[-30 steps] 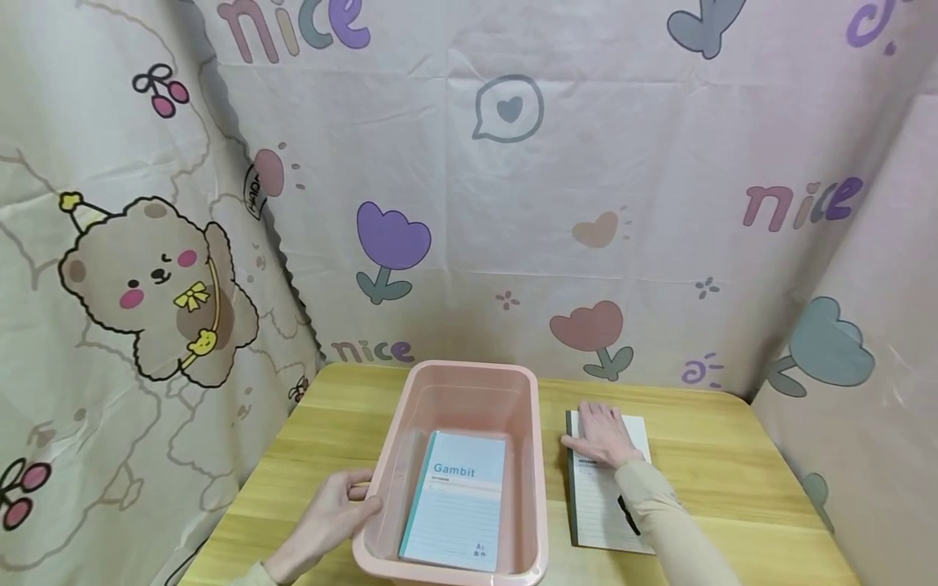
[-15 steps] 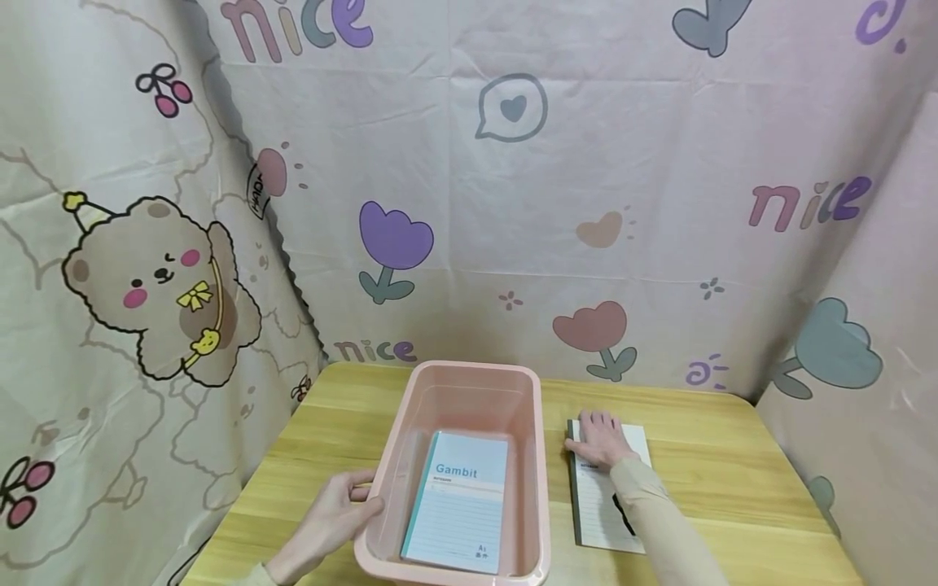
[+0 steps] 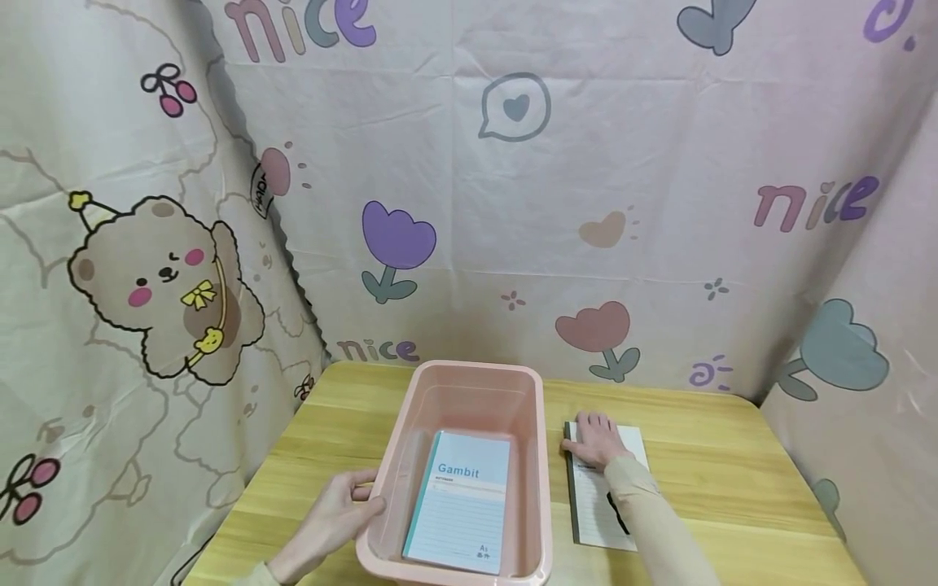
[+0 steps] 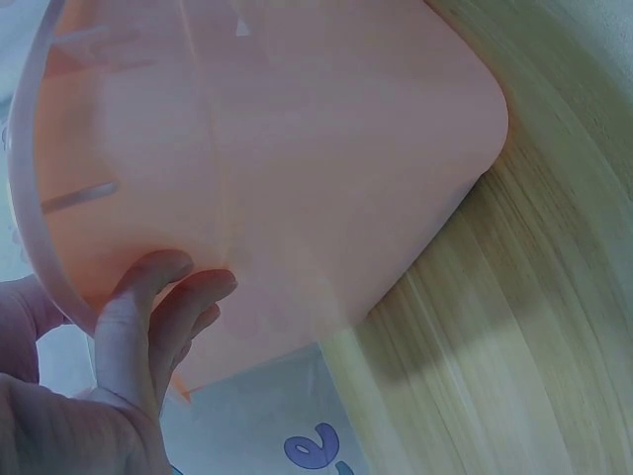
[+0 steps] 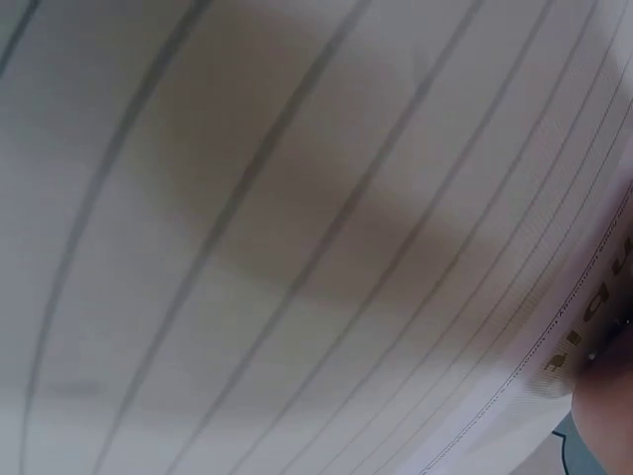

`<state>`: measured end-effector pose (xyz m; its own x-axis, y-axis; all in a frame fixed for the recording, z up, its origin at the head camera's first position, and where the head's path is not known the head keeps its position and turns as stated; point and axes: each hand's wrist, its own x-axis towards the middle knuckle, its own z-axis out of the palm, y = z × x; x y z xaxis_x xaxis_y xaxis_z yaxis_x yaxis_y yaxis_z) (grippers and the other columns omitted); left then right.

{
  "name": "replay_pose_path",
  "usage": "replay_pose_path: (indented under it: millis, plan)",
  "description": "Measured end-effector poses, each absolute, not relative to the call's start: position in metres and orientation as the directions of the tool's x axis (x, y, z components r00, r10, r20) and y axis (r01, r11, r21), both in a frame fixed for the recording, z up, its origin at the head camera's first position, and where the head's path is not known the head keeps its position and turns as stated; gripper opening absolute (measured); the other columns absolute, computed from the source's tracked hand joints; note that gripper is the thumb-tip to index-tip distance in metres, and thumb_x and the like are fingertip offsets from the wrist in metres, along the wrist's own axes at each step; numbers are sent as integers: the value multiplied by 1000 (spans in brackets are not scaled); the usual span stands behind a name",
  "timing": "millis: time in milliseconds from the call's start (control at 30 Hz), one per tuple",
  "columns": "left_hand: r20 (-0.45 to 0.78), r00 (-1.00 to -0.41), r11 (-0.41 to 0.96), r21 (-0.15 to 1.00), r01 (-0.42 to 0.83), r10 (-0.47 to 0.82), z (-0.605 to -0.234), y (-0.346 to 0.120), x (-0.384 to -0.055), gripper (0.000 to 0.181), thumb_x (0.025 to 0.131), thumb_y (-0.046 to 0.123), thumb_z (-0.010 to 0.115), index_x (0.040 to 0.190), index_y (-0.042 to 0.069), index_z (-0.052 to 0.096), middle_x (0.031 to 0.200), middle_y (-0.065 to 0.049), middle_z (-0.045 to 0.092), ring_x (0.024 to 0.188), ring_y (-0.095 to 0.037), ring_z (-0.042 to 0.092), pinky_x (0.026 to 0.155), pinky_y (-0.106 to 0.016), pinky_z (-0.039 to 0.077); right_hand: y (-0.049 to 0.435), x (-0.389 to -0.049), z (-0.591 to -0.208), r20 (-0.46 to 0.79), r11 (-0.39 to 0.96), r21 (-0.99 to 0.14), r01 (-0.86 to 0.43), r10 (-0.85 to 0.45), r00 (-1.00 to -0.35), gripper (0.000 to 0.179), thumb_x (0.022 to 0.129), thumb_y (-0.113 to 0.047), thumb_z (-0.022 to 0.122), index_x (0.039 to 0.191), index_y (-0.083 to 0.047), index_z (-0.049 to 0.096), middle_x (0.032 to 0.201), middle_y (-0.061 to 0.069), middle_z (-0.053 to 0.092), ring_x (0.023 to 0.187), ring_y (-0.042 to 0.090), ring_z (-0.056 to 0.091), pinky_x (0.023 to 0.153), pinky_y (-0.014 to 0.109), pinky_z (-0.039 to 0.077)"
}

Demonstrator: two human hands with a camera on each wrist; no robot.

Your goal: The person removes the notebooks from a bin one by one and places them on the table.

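On the left, my left hand (image 3: 337, 513) holds the rim of a pink plastic bin (image 3: 544, 488), thumb over the rim. The left wrist view has its fingers (image 4: 173, 297) against the bin's outer wall (image 4: 326, 168). Inside the bin lies a pale blue notebook (image 3: 462, 505) with a teal spine and "Gambit" on its cover. My right hand (image 3: 597, 439) rests on top of a second notebook (image 3: 592, 509), white with a dark spine, lying right of the bin. Its thumb reaches the spine; its forearm covers the lower right part. Lined cover (image 5: 297, 247) fills the right wrist view.
The bin and the white notebook stand on a wood-grain table (image 3: 718, 464) with a strip of tabletop between them. A printed curtain (image 3: 506, 203) hangs behind the table and along both sides.
The white notebook has shifted slightly left under my right hand, and its far edge sits a little lower in view. My left hand keeps its hold on the bin.
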<state>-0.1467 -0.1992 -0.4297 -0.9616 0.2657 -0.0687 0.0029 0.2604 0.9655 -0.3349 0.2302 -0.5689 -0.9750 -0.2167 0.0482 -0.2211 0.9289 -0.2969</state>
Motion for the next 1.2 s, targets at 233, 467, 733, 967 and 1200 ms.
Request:
replay_pose_path:
  millis: [233, 467, 733, 967, 1200]
  plan:
    - [-66, -962, 260, 965, 6, 267, -430, -199, -147, 61, 85, -3, 54, 135, -31, 33, 109, -44, 65, 88, -46, 73, 68, -37, 67, 229, -334, -568, 93, 916, -314, -252, -234, -968, 60, 88, -46, 65, 122, 2, 53, 116, 25, 55, 113, 45, 51, 100, 63, 43]
    - [-60, -958, 252, 968, 14, 281, -430, -199, -148, 60, 86, -3, 54, 135, -31, 34, 109, -45, 65, 88, -46, 73, 68, -37, 67, 226, -329, -560, 95, 927, -290, -239, -220, -971, 60, 91, -49, 66, 127, -3, 55, 121, 23, 55, 118, 44, 50, 99, 62, 44]
    - [-64, -959, 265, 964, 12, 278, -430, -199, -148, 60, 86, -3, 54, 135, -31, 34, 109, -45, 64, 88, -47, 73, 68, -37, 67, 221, -324, -543, 140, 932, -258, -256, -226, -964, 58, 97, -41, 62, 135, 1, 53, 127, 24, 56, 125, 45, 50, 103, 63, 43]
    - [-63, -960, 268, 963, 13, 271, -429, -199, -148, 60, 85, -3, 54, 134, -31, 35, 108, -44, 65, 88, -46, 73, 68, -36, 67, 204, -316, -510, 288, 912, -274, -305, -224, -931, 55, 96, -37, 60, 132, 4, 55, 125, 27, 57, 119, 46, 52, 100, 61, 46]
    - [-65, -965, 282, 959, 9, 253, -429, -200, -147, 59, 84, -3, 54, 134, -30, 38, 108, -43, 66, 88, -44, 74, 67, -35, 67, 182, -305, -463, 430, 905, -233, -355, -232, -873, 43, 100, -25, 55, 130, 5, 55, 120, 25, 56, 111, 42, 50, 89, 56, 47]
